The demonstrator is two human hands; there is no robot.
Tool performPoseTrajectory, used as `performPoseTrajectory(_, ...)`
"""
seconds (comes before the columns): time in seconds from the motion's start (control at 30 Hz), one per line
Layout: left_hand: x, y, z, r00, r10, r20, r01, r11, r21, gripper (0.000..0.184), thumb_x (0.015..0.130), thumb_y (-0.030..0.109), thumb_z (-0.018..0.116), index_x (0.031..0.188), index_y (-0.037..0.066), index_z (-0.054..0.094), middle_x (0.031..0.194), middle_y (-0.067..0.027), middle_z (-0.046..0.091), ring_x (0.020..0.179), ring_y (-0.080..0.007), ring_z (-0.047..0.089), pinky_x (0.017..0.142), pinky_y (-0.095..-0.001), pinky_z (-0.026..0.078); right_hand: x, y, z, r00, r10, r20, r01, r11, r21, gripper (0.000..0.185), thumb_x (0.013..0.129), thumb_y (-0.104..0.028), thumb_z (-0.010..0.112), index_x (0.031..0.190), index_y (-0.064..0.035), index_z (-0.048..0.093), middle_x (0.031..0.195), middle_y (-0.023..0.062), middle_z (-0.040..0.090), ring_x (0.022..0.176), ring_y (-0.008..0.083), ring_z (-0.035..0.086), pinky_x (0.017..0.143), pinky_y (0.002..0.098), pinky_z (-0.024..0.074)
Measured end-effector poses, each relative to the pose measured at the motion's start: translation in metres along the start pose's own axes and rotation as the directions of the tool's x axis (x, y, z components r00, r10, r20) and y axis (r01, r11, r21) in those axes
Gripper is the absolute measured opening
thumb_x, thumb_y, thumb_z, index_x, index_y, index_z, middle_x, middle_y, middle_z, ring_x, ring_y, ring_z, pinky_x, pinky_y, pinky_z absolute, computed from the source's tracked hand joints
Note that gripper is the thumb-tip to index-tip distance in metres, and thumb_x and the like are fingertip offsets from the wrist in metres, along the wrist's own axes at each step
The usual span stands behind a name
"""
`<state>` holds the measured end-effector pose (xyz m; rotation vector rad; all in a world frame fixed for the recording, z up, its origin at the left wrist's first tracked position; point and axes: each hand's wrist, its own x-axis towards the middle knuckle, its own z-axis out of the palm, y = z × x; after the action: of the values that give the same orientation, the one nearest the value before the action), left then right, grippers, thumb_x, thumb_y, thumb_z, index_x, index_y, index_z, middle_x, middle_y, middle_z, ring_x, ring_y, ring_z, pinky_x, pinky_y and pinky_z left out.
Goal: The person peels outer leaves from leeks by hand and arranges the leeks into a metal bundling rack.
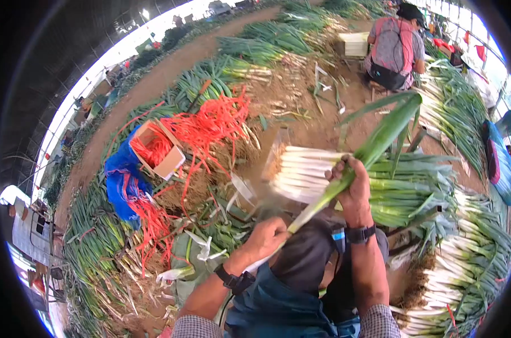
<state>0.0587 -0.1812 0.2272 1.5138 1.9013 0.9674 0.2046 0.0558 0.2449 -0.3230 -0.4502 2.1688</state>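
A single leek (314, 204) lies slantwise across my lap, its white end low at the left and its green leaves high at the right. My right hand (354, 186) is closed around the leek where white turns to green. Lower down, my left hand (266, 235) is closed at the white shaft; part of that end is hidden behind my forearm. Just beyond my knees, a row of trimmed leeks (306, 172) rests in a holder, roots to the left and green leaves to the right. Both wrists wear dark bands.
Red plastic strips (213, 121) spill around an open cardboard box (159, 149) on a blue sack (120, 180). More leeks are heaped at the left (92, 248) and right (458, 270). A co-worker (392, 50) sits at the upper right. Leaf scraps (202, 248) litter the ground.
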Motion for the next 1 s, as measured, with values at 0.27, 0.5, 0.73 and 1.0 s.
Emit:
performPoseTrajectory(0.27,-0.001,-0.009,-0.002,0.993,-0.116,-0.016,0.115,0.993,-0.039,0.020,0.081,0.007,0.078,0.091,0.001,0.062,0.085,-0.0091,0.062,0.075,-0.0203,0.060,0.070,-0.0343,0.050,0.002,0.001,-0.005,0.981,-0.023,-0.191,0.033,0.998,0.047,0.017,0.090,-0.017,0.071,0.094,-0.0077,0.057,0.074,0.0063,0.056,0.060,0.0195,0.051,0.064,0.0412,0.0486)
performPoseTrajectory(0.5,0.002,-0.020,-0.001,0.994,0.083,-0.074,-0.076,0.993,0.086,0.014,0.081,0.005,0.070,0.089,0.002,0.059,0.090,-0.0168,0.059,0.085,-0.0380,0.059,0.074,-0.0446,0.048,0.007,0.008,-0.012,0.973,-0.048,-0.224,0.040,0.998,-0.038,0.019,0.093,-0.024,0.069,0.095,-0.0099,0.056,0.074,0.0035,0.051,0.061,0.0178,0.051,0.072,0.0452,0.0538)
performPoseTrajectory(0.73,-0.003,-0.036,0.003,0.991,0.015,-0.131,-0.019,0.999,-0.032,0.010,0.088,0.007,0.070,0.091,0.002,0.062,0.087,-0.0096,0.063,0.080,-0.0268,0.061,0.072,-0.0372,0.049,0.004,0.008,-0.013,0.965,-0.053,-0.256,0.031,0.995,-0.090,0.033,0.091,-0.037,0.077,0.090,-0.0113,0.057,0.078,0.0033,0.055,0.070,0.0207,0.056,0.082,0.0486,0.0538)
performPoseTrajectory(1.0,-0.007,-0.028,-0.026,0.943,-0.148,0.298,0.315,0.687,-0.655,0.016,0.094,0.013,0.073,0.105,0.004,0.065,0.094,-0.0003,0.067,0.084,-0.0076,0.061,0.074,-0.0251,0.050,0.005,0.005,-0.007,0.980,-0.160,0.117,0.182,0.960,-0.215,0.015,0.095,-0.012,0.069,0.104,-0.0025,0.061,0.093,0.0088,0.065,0.090,0.0246,0.067,0.095,0.0491,0.0555)
